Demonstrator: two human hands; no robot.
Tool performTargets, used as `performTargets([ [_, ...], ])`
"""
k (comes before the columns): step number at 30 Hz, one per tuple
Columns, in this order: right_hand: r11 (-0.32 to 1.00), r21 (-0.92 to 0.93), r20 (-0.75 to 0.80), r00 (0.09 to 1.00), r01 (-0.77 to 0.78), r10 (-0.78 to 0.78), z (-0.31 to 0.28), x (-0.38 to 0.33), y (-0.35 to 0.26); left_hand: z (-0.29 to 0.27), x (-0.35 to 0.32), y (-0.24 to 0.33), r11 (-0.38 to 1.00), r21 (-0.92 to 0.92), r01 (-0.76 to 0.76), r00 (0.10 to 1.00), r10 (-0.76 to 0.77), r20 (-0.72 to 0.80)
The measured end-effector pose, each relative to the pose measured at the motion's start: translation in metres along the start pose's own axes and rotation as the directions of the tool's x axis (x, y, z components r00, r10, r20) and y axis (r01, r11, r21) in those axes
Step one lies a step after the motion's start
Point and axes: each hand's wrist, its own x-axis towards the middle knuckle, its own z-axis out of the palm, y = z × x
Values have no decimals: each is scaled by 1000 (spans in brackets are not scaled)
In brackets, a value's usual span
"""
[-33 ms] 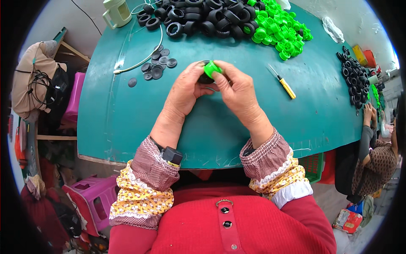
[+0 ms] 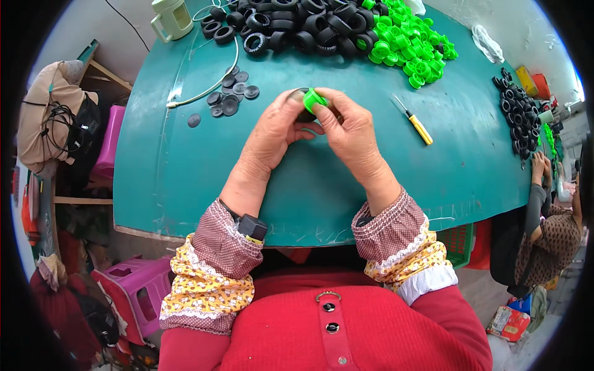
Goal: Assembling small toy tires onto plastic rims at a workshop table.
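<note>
My left hand (image 2: 278, 127) is closed around a small black toy tyre (image 2: 305, 115), which is mostly covered by the fingers. A bright green plastic wheel hub (image 2: 314, 100) is pinched between the thumb and fingers of my right hand (image 2: 348, 123). The hub sits tilted against the tyre's right side; how far it reaches into the tyre is hidden. Both hands meet above the middle of the green table (image 2: 297, 191). Left of them lie several flat black discs (image 2: 229, 106).
Black tyres (image 2: 303, 25) and green hubs (image 2: 411, 46) are heaped at the back. A yellow-handled screwdriver (image 2: 421, 128) lies to the right, a pale cable (image 2: 207, 89) and a mug (image 2: 171, 20) to the left. At the far right a co-worker's hands (image 2: 540, 167) are near more tyres (image 2: 518, 111).
The green hub and my right fingers have shifted slightly to the right, and the hub's tilt has changed a little. My left hand stays nearly in place around the tyre.
</note>
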Motion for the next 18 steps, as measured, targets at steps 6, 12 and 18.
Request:
performTargets([
  [6,997,66,68,997,41,-46,3,-3,-4,-3,-1,-1,993,104,-59,995,66,-71],
  [12,917,316,127,969,-242,212,-12,5,-5,-1,-6,6,978,206,-40,999,45,-16],
  [18,948,297,-188,966,-117,178,-18,11,9,8,-6,2,923,383,-37,998,16,56],
])
